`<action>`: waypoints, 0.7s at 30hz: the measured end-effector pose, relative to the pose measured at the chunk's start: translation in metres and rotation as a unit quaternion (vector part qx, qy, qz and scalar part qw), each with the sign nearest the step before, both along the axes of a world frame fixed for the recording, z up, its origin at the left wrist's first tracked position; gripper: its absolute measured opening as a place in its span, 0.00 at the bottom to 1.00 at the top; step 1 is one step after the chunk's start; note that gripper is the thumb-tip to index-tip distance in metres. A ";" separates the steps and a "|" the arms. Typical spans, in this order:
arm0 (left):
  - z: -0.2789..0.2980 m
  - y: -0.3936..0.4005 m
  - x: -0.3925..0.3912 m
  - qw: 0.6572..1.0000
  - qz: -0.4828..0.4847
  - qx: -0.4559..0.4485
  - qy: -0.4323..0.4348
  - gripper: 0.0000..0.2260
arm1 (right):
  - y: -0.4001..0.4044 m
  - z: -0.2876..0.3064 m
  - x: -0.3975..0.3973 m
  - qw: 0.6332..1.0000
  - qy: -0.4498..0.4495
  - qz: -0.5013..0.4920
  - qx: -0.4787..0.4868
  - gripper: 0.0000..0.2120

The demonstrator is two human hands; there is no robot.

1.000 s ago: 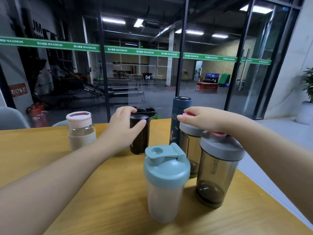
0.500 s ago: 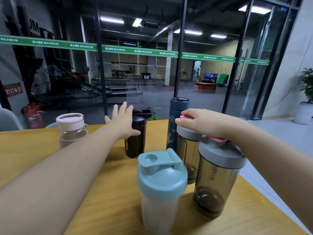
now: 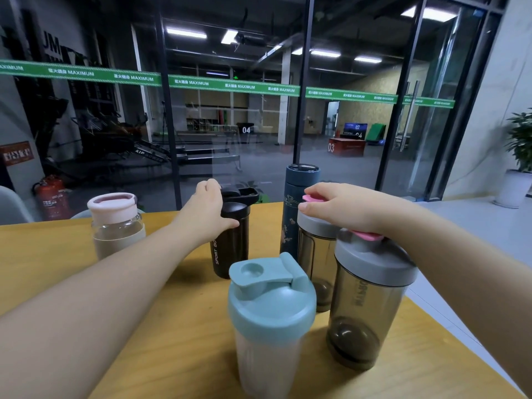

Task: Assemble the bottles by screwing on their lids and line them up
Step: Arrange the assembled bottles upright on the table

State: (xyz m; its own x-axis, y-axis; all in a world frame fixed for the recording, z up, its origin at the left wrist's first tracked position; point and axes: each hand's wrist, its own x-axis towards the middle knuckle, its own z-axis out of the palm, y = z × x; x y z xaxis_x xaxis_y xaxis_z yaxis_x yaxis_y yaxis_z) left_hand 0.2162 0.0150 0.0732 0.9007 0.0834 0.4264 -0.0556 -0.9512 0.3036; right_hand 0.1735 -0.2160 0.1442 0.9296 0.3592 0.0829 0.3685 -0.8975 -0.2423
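My left hand (image 3: 207,212) grips the top of the black sport bottle (image 3: 230,254), thumb on the front, fingers curled behind its black lid (image 3: 240,194). My right hand (image 3: 348,208) lies curled over the grey lid (image 3: 312,226) of the rear smoky bottle (image 3: 313,260), thumb at the rim under its pink flip cap (image 3: 313,198). A second smoky bottle (image 3: 365,315) with a grey lid and pink cap stands in front of it. The teal-lidded shaker (image 3: 270,315) is nearest me. Behind stands a dark blue flask (image 3: 298,197).
A glass bottle with a pale pink lid (image 3: 113,223) stands at the left of the yellow wooden table (image 3: 161,326). The table's right edge runs diagonally past the smoky bottles. A glass wall rises just behind the table's far edge. A grey chair back (image 3: 11,205) shows at far left.
Half a second ago my left hand was lifted with fingers spread above the black bottle; now it is curled round the bottle's top again. My right hand has stayed on the grey lid.
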 end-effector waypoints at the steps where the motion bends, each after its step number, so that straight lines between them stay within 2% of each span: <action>1: 0.000 0.000 -0.002 1.000 0.001 0.001 0.002 0.29 | 0.000 -0.001 0.000 1.000 0.000 0.000 0.001 0.22; 21: -0.015 -0.009 -0.022 0.999 0.009 0.016 -0.028 0.33 | -0.001 -0.003 0.001 1.000 -0.006 0.005 0.011 0.23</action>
State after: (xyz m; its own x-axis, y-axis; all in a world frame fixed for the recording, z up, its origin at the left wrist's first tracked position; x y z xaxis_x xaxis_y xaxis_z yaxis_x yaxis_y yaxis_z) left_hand 0.1943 0.0062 0.0580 0.8738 0.0856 0.4788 -0.0540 -0.9613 0.2703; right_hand 0.1745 -0.2169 0.1416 0.9251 0.3659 0.1014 0.3797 -0.8884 -0.2581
